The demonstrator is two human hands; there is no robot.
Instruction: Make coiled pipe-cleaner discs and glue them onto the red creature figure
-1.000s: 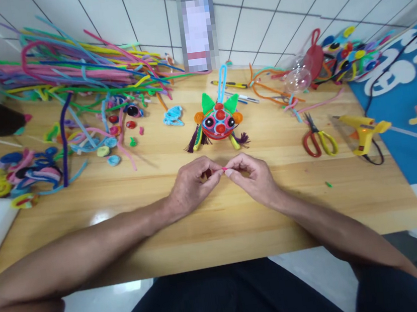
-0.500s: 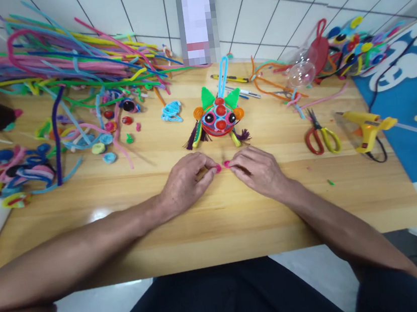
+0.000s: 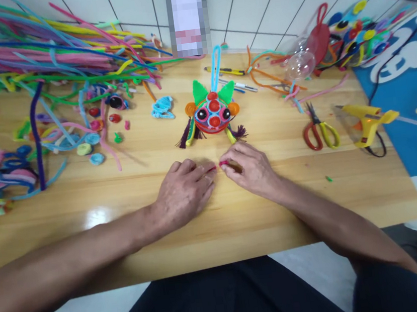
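My left hand point(image 3: 186, 191) rests low over the wooden table, its fingers closed on a small pink-red piece that barely shows at the fingertips. Opposite it, a second small pink-red piece point(image 3: 224, 163) is pinched by my right hand point(image 3: 250, 168). The fingertips of both hands almost meet, with a narrow gap between them. Fingers cover most of both pieces, so their exact shape is hidden. Just beyond stands a colourful animal-head ornament point(image 3: 214, 117) made of pipe cleaners, with green ears, round black eyes, red discs, tassels and a blue loop on top.
A heap of pipe cleaners point(image 3: 67, 57) fills the back left, with coiled pieces point(image 3: 97, 158) in front. A blue pipe-cleaner bundle point(image 3: 162, 108) lies left of the ornament. To the right are scissors point(image 3: 319, 132), a yellow glue gun point(image 3: 369, 121) and clear plastic balls point(image 3: 301, 65).
My left hand has turned so its back faces up more, hiding most of its pink piece. My right hand has shifted slightly left in view. The whole scene has slid left with the camera.
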